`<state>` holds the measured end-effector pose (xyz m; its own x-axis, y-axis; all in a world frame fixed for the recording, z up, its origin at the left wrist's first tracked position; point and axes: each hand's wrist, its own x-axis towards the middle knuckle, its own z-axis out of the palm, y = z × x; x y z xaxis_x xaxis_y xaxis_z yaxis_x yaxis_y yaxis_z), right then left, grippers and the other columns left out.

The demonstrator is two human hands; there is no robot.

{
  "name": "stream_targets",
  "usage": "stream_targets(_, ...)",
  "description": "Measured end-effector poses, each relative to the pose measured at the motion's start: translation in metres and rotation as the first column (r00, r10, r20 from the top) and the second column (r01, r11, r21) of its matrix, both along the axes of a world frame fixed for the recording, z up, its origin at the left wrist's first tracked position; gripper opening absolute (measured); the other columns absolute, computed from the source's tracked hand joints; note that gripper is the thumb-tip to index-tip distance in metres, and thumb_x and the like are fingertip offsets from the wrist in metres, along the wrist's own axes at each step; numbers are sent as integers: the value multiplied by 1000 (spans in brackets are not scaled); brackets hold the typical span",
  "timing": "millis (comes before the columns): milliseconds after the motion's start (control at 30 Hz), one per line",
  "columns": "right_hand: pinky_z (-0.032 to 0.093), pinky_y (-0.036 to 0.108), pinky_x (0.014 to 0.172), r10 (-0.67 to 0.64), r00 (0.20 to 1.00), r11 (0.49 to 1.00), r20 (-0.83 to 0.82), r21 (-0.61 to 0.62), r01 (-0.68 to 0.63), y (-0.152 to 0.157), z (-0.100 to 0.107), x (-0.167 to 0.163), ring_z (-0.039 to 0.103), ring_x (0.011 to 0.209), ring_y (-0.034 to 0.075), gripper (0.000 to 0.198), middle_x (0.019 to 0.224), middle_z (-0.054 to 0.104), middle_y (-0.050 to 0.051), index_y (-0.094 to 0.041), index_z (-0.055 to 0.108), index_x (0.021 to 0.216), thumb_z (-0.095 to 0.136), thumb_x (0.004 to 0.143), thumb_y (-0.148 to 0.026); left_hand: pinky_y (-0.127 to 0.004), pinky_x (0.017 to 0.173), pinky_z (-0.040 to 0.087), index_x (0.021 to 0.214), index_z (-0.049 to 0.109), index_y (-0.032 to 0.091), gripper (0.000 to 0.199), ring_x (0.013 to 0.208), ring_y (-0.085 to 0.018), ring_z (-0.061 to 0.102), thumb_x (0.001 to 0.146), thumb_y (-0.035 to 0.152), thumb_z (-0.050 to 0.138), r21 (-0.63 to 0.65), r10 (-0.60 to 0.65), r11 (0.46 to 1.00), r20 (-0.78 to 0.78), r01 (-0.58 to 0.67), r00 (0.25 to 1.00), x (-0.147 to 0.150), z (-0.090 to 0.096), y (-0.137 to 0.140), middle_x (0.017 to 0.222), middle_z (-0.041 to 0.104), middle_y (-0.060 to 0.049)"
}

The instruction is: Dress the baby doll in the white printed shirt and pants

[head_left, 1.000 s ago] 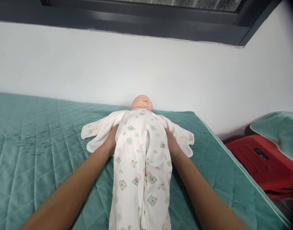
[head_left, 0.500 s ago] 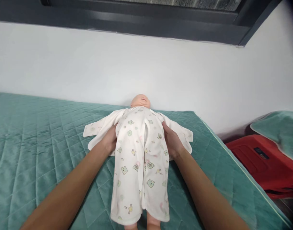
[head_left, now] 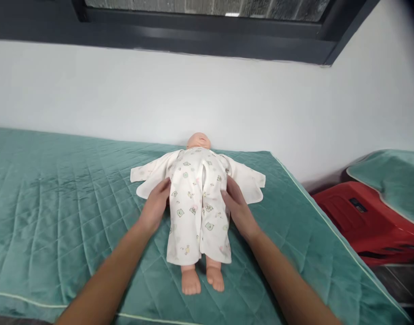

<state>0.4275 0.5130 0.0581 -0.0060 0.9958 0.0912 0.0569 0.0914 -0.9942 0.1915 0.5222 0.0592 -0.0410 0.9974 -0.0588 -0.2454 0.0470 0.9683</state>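
A baby doll (head_left: 198, 141) lies on its back on a green quilted bed cover, its head by the wall. It wears white pants (head_left: 186, 216) with small animal prints, pulled high over the belly. A white long-sleeved top (head_left: 247, 180) spreads out at both sides, sleeves outstretched. Bare feet (head_left: 191, 282) show below the pant legs. My left hand (head_left: 155, 203) rests against the pants at hip height, fingers extended and the tips partly hidden. On the other side my right hand (head_left: 237, 203) touches the pants, thumb apart from its stretched fingers.
The green quilted cover (head_left: 74, 194) has a pale piped edge. A white wall (head_left: 159, 90) rises behind it, with a dark window frame (head_left: 200, 38) above. To the right, lower down, stands a red plastic object (head_left: 362, 221), partly under another green cloth (head_left: 389, 180).
My hands have slid down the sides of the pants from the waist toward the thighs. The view has drawn back, so the doll looks smaller and its whole feet show.
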Motion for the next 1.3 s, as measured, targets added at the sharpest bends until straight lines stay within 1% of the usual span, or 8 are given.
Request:
stream_targets(200,30,49,118,59,951,993,302,78,-86,-112,-10,-1,29,145,24,62,159,28,4,-33,29,150,55,94,-33,-42,108,41,124,58,27,35,126,-24,52,89,25,53,211,49,975,-490,64,871,-4,-28,-127,136,53,-8)
stream_targets(333,42,51,109,-27,859,971,512,219,-100,-144,-11,-3,44,133,27,48,144,43,9,-32,45,138,54,92,-24,-41,102,47,125,55,28,38,120,-24,54,88,19,51,310,136,944,-683,116,718,1,-37,-160,129,53,-9)
stream_targets(467,53,45,92,-123,783,950,610,299,-84,-143,-14,-9,58,109,26,32,119,57,10,-26,56,119,52,88,-17,-40,93,50,115,58,24,27,107,-24,59,93,19,44,405,225,903,-730,144,645,6,-33,-158,112,61,-9)
stream_targets(600,53,42,80,-95,726,950,682,280,-138,-135,-1,-13,61,92,24,19,99,62,7,-24,58,104,47,91,-17,-37,86,51,110,59,23,23,98,-22,61,95,18,42,477,257,859,-713,184,653,4,-25,-160,102,63,-8)
stream_targets(800,52,34,77,0,749,892,662,339,-299,-150,30,-9,62,88,20,16,98,62,7,-25,61,103,47,95,-22,-36,85,51,112,57,22,23,98,-22,61,94,17,45,489,223,822,-746,290,627,-4,-19,-181,102,63,-9)
stream_targets(1033,52,35,82,128,699,904,704,207,-375,-160,26,11,61,94,21,16,100,63,6,-26,63,100,47,96,-25,-37,87,52,111,58,22,25,102,-21,60,96,17,39,411,152,845,-798,342,583,-25,-30,-167,109,62,-10)
stream_targets(1167,50,36,86,-12,707,936,707,258,-241,-125,19,31,60,95,21,19,102,63,6,-23,62,102,43,96,-22,-45,100,47,119,58,17,33,114,-25,54,94,14,38,444,313,850,-858,285,407,-38,-33,-119,121,60,-12)
stream_targets(1300,43,41,100,-185,496,926,848,320,-202,-67,10,37,51,113,25,35,119,59,12,-16,59,116,43,87,-6,-47,113,37,128,58,11,40,132,-30,43,91,14,44,415,368,841,-909,348,194,-38,-27,-59,130,58,-16)
